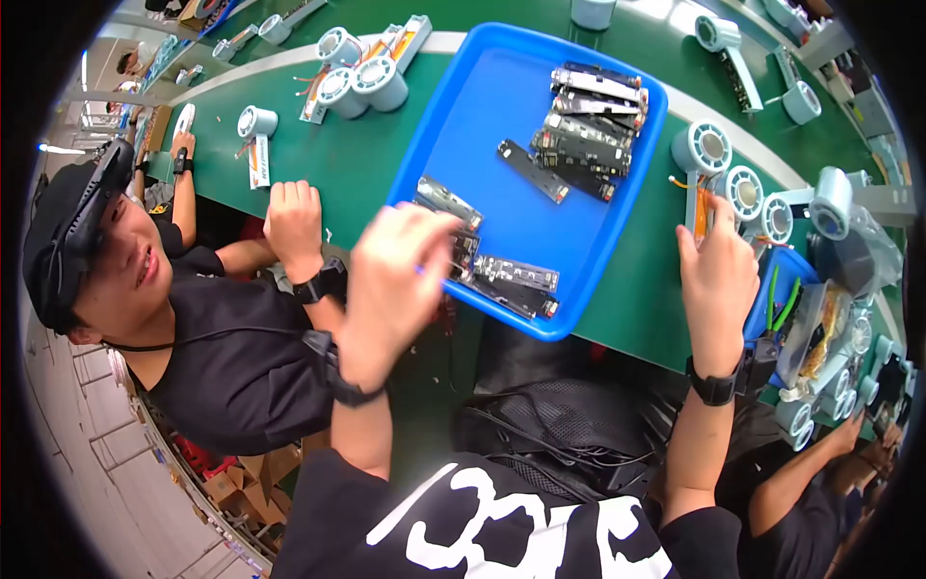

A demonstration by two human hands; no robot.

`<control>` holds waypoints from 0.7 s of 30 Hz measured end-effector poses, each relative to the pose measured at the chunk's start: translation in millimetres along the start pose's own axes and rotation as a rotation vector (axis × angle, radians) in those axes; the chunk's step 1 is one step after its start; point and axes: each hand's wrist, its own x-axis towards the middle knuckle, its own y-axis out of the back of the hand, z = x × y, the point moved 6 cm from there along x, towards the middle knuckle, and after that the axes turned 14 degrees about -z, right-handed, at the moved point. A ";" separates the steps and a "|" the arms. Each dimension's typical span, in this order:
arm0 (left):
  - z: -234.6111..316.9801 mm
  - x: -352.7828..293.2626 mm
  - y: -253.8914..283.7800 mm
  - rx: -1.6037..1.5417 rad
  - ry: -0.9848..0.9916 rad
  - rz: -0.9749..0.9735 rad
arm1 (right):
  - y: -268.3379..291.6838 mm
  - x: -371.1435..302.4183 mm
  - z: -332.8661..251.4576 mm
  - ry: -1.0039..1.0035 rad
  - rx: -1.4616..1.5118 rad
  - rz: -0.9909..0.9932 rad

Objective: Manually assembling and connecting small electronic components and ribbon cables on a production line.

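My left hand (395, 280) is blurred over the near left corner of a blue tray (482, 106). Its curled fingers hover at the black circuit boards (502, 275) lying along the tray's near edge; whether it grips one is unclear. More black boards (588, 125) are stacked at the tray's far right. My right hand (719, 275) is to the right of the tray, on the green table (357, 164). Its thumb and fingers close around a narrow white part with orange wires (698, 205), next to white round fan housings (743, 188).
A person in a black cap and shirt sits at my left, one fist (294, 220) on the table edge. More white fan housings (362, 82) lie beyond the tray. A small blue bin with green-handled pliers (779, 304) stands by my right wrist. Another person's arm (820, 463) is at lower right.
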 end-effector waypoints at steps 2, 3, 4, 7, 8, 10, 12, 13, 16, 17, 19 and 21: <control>-26.5 -6.8 1.1 0.085 0.125 -0.029 | -1.4 -0.5 -1.5 0.000 0.015 0.003; -25.6 -3.3 -2.0 0.115 0.080 -0.075 | -2.1 1.8 0.0 0.014 0.002 0.011; -23.5 -0.2 -5.3 0.144 0.036 -0.118 | -2.8 3.8 1.4 0.028 -0.012 0.021; -18.6 8.2 -15.4 0.168 -0.030 -0.185 | 0.5 9.1 7.7 0.020 -0.040 0.031; -18.9 10.7 -20.4 0.172 -0.050 -0.219 | 0.3 9.5 8.1 -0.003 -0.044 0.024; -19.5 14.2 -25.6 0.153 -0.089 -0.241 | 2.4 9.3 9.1 -0.044 -0.070 0.032; -31.8 10.5 -24.8 0.168 -0.037 -0.288 | 0.6 8.9 0.3 0.020 -0.008 0.015; -30.7 10.9 -22.0 0.137 -0.062 -0.275 | -3.1 11.0 1.0 0.036 0.007 0.035; -28.3 10.5 -17.4 0.181 -0.060 -0.297 | -1.0 13.6 -5.0 0.010 0.026 0.013; -28.3 10.3 -17.8 0.155 -0.046 -0.290 | -2.2 13.7 -5.0 -0.014 0.057 -0.040; -31.0 11.6 -18.0 0.117 -0.014 -0.278 | -2.9 10.5 -4.4 -0.031 0.049 -0.057; -29.0 12.5 -19.9 0.065 -0.052 -0.223 | -9.3 5.4 -1.5 -0.046 0.058 -0.112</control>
